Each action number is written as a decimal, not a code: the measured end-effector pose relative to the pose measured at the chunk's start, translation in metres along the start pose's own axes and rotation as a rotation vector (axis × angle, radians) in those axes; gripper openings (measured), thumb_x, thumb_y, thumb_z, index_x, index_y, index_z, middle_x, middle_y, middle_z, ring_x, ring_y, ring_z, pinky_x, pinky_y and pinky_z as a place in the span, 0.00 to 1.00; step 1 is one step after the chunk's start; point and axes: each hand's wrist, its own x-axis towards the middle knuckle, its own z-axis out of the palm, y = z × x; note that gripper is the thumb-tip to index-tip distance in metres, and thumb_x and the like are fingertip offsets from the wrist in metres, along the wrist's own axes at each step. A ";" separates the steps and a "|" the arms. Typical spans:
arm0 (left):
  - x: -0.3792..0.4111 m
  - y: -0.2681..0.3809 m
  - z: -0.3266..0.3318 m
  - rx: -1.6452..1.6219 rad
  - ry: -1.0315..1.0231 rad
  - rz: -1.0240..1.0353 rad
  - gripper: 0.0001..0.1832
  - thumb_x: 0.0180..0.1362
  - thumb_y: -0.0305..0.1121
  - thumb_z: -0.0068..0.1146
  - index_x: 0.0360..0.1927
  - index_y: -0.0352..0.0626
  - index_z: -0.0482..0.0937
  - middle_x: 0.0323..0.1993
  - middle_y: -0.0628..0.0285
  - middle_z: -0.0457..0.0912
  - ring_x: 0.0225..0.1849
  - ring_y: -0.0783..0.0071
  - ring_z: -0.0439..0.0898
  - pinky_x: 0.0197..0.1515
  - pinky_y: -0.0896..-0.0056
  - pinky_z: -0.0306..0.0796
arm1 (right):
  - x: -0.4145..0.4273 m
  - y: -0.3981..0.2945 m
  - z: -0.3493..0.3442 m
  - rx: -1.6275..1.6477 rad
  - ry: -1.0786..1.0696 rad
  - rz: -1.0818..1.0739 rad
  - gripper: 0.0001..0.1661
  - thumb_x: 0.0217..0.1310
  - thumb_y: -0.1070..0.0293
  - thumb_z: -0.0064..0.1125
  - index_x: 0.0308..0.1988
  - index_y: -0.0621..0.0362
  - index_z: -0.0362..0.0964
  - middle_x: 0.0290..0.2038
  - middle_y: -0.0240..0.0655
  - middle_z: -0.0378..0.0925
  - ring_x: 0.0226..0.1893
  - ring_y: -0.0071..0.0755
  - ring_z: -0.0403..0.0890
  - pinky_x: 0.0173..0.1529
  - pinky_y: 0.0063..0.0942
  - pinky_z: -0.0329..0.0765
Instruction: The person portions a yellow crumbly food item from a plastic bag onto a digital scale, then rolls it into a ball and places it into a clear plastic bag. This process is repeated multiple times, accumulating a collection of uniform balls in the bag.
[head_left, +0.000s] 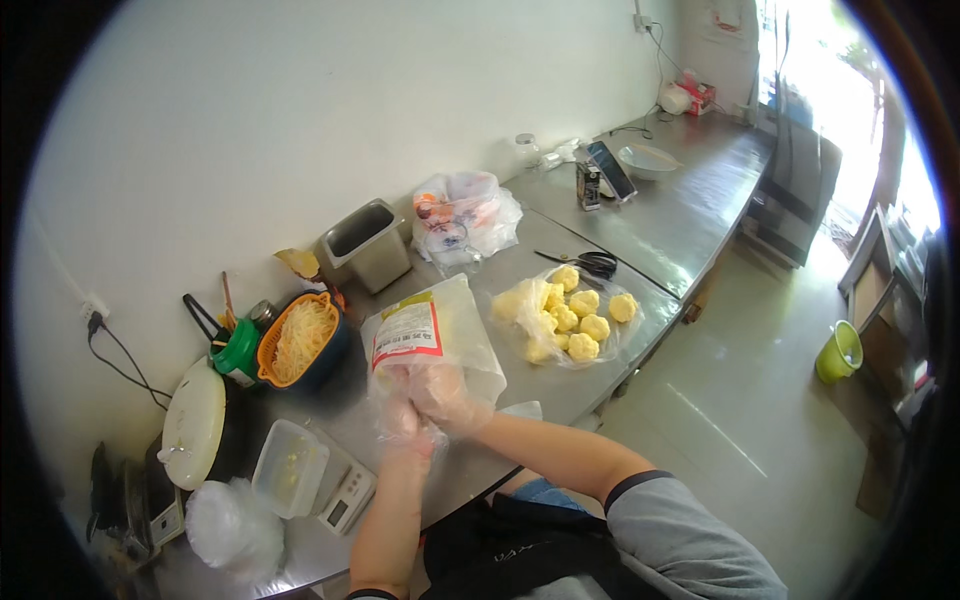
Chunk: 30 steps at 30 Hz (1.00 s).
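Note:
Straight before me on the steel table lies a large translucent plastic bag (469, 330) with a red-edged printed label, its mouth towards me. Both my left hand (400, 415) and my right hand (444, 396) wear clear plastic gloves and are close together at the mouth, at least partly within it. The film and gloves blur my fingers, so their grip is unclear. To the right, lumpy pale-yellow balls (583, 346) rest on a spread clear plastic bag (628, 341). A digital kitchen scale (347, 501) and a clear plastic tub (289, 472) with yellow crumbs stand left of my forearm.
An orange basket (264, 360) of pale shreds stands beside a green container (238, 352) of utensils. Behind are a steel pan (371, 255) and a bundle of plastic bags (469, 210). Black-handled scissors (596, 264) lie beyond the balls. Stacked clear lids or bowls (229, 525) sit front left.

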 end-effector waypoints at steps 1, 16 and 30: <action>0.002 -0.001 -0.006 0.017 0.008 -0.019 0.26 0.67 0.49 0.49 0.61 0.45 0.68 0.57 0.60 0.75 0.58 0.66 0.74 0.61 0.65 0.70 | 0.000 0.006 0.004 0.085 -0.016 0.002 0.17 0.64 0.59 0.48 0.44 0.55 0.77 0.43 0.44 0.80 0.41 0.49 0.81 0.46 0.43 0.77; -0.003 -0.008 -0.004 0.114 -0.028 0.062 0.29 0.70 0.53 0.40 0.64 0.42 0.65 0.62 0.61 0.70 0.57 0.67 0.74 0.61 0.64 0.68 | -0.006 0.035 -0.006 0.917 0.136 0.473 0.18 0.64 0.64 0.55 0.52 0.58 0.71 0.47 0.38 0.79 0.46 0.36 0.79 0.51 0.35 0.78; 0.000 -0.003 -0.002 1.257 -0.057 0.814 0.17 0.64 0.37 0.51 0.51 0.38 0.76 0.48 0.50 0.79 0.50 0.57 0.77 0.54 0.64 0.69 | -0.018 0.045 -0.011 1.576 0.149 1.031 0.21 0.70 0.58 0.41 0.51 0.60 0.72 0.47 0.42 0.79 0.45 0.42 0.81 0.51 0.36 0.79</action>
